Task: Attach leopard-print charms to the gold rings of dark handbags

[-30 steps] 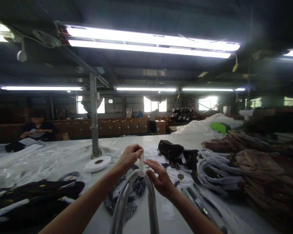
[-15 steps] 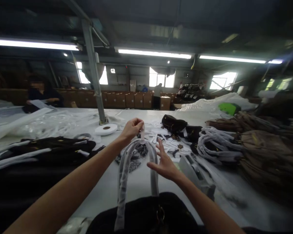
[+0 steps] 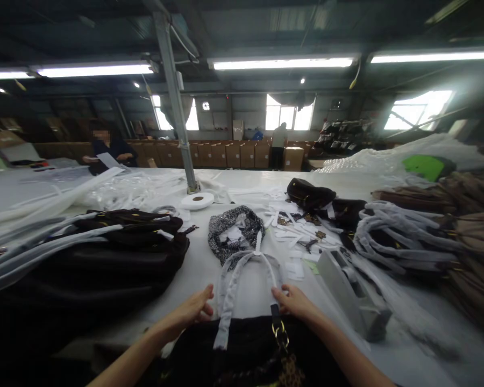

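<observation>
Black bag (image 3: 248, 344): at the bottom middle of the view, between your forearms, its body running left to right. Its two handles (image 3: 228, 301) arch up and away from you, meeting at the top under a white strip (image 3: 258, 244)

Your right hand (image 3: 295, 301) is the nearer: fingertips at the lower part of the right-side handle, apparently touching; cannot tell whether they pinch it. Your left hand (image 3: 193, 307) is empty, fingers loosely bent, just outside the left-side handle and apart from it; the handles thus lie rightward of your left hand and leftward of your right

Materials: bag body dark, soft-looking; handles sleeved in wrinkled whitish wrap; gold ring (image 3: 283, 327) with flower-shaped charm (image 3: 291, 370) hanging at the right handle's foot

Outward: speckled black-and-white cloth (image 3: 219, 231), rounded and bunched, beyond the handles; flat white roll (image 3: 189, 203) past it to the left; blocky grey tool (image 3: 339, 293) right of your right hand; dark bags (image 3: 145, 263) heaped left, brown bags (image 3: 478, 231) piled right, all on a smooth white table (image 3: 199, 258)
</observation>
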Tool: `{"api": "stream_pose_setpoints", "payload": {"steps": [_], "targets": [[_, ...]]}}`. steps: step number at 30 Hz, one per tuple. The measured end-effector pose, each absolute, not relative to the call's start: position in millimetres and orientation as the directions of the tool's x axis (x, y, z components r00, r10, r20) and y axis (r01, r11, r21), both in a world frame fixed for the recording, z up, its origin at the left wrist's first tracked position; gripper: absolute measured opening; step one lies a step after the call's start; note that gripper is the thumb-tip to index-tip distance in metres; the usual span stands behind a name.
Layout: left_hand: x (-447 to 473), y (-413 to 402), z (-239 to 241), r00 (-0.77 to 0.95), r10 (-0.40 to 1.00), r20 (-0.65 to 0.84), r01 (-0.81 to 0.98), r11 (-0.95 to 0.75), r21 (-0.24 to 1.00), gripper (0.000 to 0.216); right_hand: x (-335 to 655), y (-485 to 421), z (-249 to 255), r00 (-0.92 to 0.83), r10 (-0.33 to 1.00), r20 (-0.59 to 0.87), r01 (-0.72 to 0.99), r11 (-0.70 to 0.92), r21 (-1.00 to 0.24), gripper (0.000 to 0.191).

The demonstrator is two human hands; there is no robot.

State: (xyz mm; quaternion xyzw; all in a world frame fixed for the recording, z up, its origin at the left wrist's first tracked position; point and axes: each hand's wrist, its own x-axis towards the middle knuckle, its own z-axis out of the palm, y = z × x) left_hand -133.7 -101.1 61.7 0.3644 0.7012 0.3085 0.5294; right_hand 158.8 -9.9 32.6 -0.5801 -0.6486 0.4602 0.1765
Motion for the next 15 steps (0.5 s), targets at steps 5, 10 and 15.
{"api": "stream_pose_setpoints", "payload": {"steps": [5,10,15], "targets": [[-123,-106,44,-0.156,0.825,-0.543,0.155,0.563,0.812,0.076,144,2,20,-0.186,0.905,-0.382,0.589,-0.208,-0.781,0.052],[-105,-104,47,0.024,0.877,-0.479,0.251,0.459,0.852,0.073,152,1,13,-0.032,0.964,-0.263,0.610,-0.189,-0.769,0.061],[-92,-118,53,0.167,0.938,-0.303,0.421,0.210,0.883,0.070,153,-8,11,-0.043,0.964,-0.261,0.528,-0.200,-0.826,0.031]]}}
